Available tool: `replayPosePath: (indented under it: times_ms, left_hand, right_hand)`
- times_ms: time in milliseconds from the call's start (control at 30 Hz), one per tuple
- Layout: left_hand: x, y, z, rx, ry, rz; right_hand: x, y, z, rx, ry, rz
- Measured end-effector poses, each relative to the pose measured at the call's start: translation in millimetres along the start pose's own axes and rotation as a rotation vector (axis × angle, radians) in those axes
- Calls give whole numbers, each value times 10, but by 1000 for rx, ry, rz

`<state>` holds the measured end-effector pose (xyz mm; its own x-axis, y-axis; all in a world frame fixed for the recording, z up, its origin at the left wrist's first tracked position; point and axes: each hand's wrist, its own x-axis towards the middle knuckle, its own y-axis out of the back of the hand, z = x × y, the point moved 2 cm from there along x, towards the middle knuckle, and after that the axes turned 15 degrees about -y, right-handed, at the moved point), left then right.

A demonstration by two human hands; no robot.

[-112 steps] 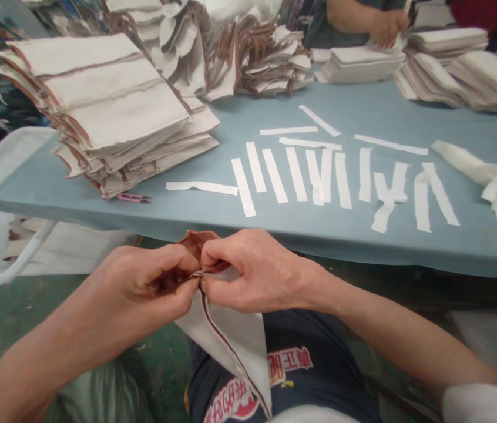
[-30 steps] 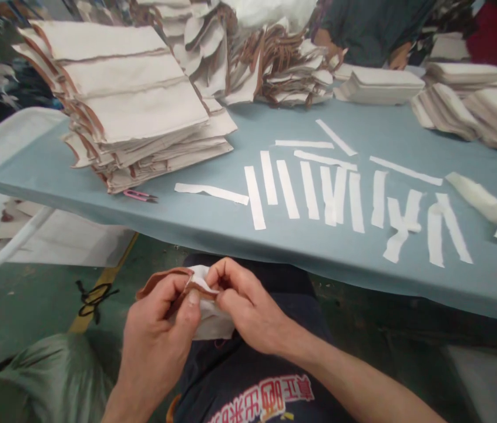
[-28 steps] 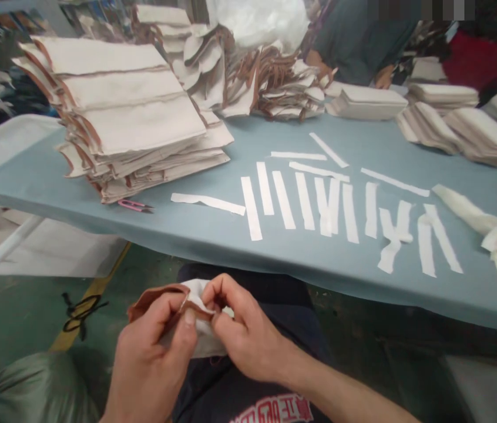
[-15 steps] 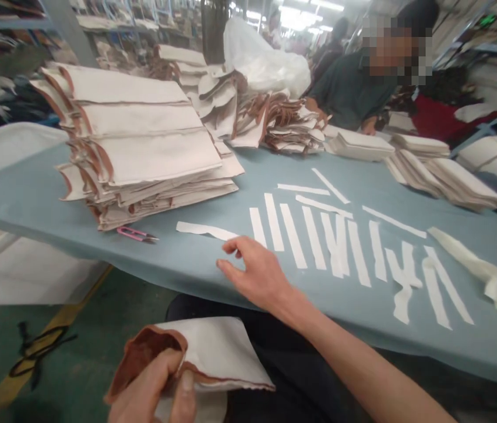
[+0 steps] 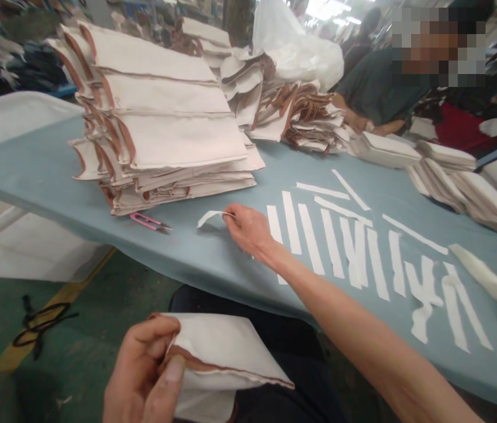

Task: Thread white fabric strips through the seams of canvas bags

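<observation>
My left hand (image 5: 140, 373) is closed on the open end of a white fabric pouch (image 5: 235, 346) with a brown inside and brown seam edge, held low over my lap. Out over the table, my right hand (image 5: 251, 229) pinches one end of a white fabric strip (image 5: 210, 217). The strip's free end curls to the left, partly raised from the cloth. To the left of that strip lies a pair of pink-handled thread snips (image 5: 149, 222). Several more white strips (image 5: 310, 238) are spread flat to the right of my right hand.
A tall stack of white, brown-edged pieces (image 5: 178, 138) stands on the blue-grey table (image 5: 178, 258). Behind it are more piles and a white plastic bag (image 5: 296, 53). Across the table, a person (image 5: 376, 88) has both hands near folded white bundles (image 5: 385, 150). A crumpled cream strip (image 5: 486, 273) lies at right.
My right hand has closed on the strip's end and lifted it partly from the table. My left hand has turned the pouch so its brown opening shows less. The camera view has shifted.
</observation>
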<state>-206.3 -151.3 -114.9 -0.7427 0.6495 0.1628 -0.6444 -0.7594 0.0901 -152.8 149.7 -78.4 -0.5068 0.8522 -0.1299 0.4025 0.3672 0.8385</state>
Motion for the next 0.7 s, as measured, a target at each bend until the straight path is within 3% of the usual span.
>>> replayPosePath:
  times_ms: [100, 200, 367, 533, 700]
  left_hand:
    - [187, -80, 13, -80, 97, -121]
    - [354, -310, 111, 69, 14, -254]
    - [442, -711, 270, 157, -96, -250]
    - [353, -905, 443, 109, -213, -367]
    - [181, -965, 646, 64, -461, -375]
  right_hand:
    - [-262, 251, -62, 150, 1, -67]
    - [-659, 455, -34, 523, -1, -196]
    - [-1302, 653, 146, 908, 12, -372]
    - [-1636, 661, 355, 1033, -92, -560]
    - [-1793, 612, 560, 1050, -152, -555]
